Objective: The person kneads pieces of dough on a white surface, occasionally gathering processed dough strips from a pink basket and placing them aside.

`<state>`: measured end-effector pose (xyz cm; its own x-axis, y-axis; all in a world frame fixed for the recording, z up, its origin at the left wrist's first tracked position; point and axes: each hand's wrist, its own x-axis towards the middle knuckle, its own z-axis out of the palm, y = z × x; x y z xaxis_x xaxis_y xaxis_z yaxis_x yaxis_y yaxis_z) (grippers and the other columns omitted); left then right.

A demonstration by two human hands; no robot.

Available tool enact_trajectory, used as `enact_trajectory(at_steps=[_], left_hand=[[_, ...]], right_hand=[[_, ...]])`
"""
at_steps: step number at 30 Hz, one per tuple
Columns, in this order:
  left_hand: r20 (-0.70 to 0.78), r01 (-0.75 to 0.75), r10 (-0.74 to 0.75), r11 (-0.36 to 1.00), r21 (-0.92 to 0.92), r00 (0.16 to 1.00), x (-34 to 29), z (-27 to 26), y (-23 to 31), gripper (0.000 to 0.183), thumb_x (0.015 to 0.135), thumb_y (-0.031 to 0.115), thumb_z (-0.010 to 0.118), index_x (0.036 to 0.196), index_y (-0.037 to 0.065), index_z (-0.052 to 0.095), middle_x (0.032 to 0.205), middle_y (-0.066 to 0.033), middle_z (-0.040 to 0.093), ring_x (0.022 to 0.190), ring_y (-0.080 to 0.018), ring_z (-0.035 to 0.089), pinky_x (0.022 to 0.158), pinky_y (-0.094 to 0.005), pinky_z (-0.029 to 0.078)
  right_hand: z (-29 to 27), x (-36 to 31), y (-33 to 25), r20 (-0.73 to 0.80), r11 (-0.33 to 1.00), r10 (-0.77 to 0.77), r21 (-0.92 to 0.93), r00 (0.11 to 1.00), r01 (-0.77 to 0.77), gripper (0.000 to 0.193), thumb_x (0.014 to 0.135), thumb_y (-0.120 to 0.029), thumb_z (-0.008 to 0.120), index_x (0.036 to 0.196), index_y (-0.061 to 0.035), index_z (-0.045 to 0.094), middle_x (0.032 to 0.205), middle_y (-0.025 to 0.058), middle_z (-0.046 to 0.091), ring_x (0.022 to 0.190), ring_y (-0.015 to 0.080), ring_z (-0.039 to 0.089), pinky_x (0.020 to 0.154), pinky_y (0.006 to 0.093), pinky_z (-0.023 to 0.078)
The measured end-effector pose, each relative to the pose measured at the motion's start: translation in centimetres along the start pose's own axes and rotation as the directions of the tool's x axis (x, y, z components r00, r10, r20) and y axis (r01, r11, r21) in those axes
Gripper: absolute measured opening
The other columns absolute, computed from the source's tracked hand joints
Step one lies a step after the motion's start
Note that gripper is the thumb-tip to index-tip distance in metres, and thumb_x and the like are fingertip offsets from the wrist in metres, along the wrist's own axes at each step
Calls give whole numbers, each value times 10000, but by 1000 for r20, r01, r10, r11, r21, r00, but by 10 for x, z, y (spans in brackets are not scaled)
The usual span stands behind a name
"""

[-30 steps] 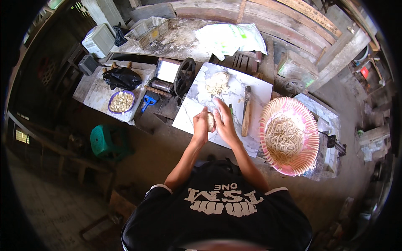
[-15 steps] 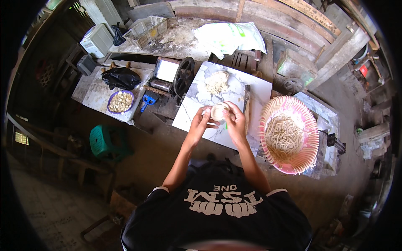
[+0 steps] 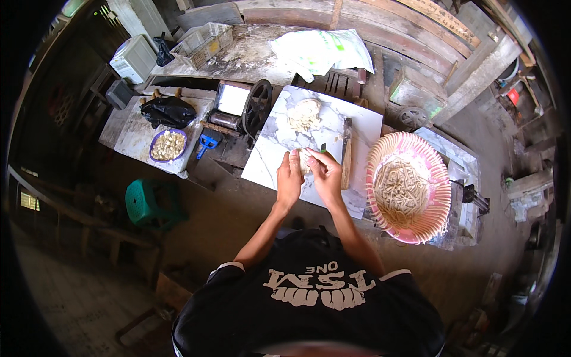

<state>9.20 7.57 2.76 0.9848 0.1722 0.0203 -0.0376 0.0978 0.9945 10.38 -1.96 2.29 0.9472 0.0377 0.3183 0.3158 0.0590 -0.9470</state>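
Observation:
Both my hands are close together over the near half of a white marbled board (image 3: 264,157). Between them is a pale lump of dough (image 3: 305,162), mostly covered by my fingers. My left hand (image 3: 289,179) is closed round its left side, and my right hand (image 3: 329,178) grips it from the right, thumb toward the middle. Farther back on the board lies a heap of pale dough pieces (image 3: 304,116). A long, narrow tool, dark at the far end and wooden nearer me (image 3: 346,157), rests right of my hands. Something small and green (image 3: 323,147) shows beyond my right hand.
At right stands a pink ribbed basket (image 3: 443,205) holding dough strips (image 3: 401,193). A hand-wheel machine (image 3: 257,107) adjoins the board's left. Farther left are a purple bowl of pieces (image 3: 168,146), a black bag (image 3: 166,112), a blue brush (image 3: 208,143) and a green stool (image 3: 146,202).
The dough, earlier a rounded piece with its face showing, is now squeezed between my hands and largely hidden. My hands have drawn closer together, and the view has shifted slightly.

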Motion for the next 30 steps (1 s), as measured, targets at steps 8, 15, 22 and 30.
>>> enact_trajectory(at_steps=[8,15,22,30], left_hand=[[-30,-57,60,994,93,998,1,-4,8,379,931,352,301,996,22,475,563,-68,491,453,-88,425,404,-255,340],[72,-50,46,997,55,996,5,1,10,354,940,337,272,960,39,463,594,-29,474,466,-69,401,409,-223,320],[223,142,-126,988,-55,967,7,-15,13,293,931,350,307,992,70,370,600,-26,477,467,-62,396,431,-226,331],[196,78,-48,985,-151,979,-6,-15,8,339,918,375,350,1094,86,322,683,-30,482,483,-47,369,410,-194,280]], right_hand=[[-7,-7,-17,207,912,-206,-313,956,264,401,804,-86,566,1182,0,462,829,155,541,720,248,531,660,327,424],[0,-2,-6,45,891,-262,-373,964,259,292,775,-22,545,1061,21,514,867,168,555,759,302,548,666,351,437],[6,5,-5,4,917,-270,-303,963,259,284,778,-19,546,1061,4,537,842,164,566,738,270,551,654,337,434],[0,-3,-7,135,826,-355,-417,925,378,362,717,8,562,1074,-50,567,760,102,538,707,244,500,648,338,396]])
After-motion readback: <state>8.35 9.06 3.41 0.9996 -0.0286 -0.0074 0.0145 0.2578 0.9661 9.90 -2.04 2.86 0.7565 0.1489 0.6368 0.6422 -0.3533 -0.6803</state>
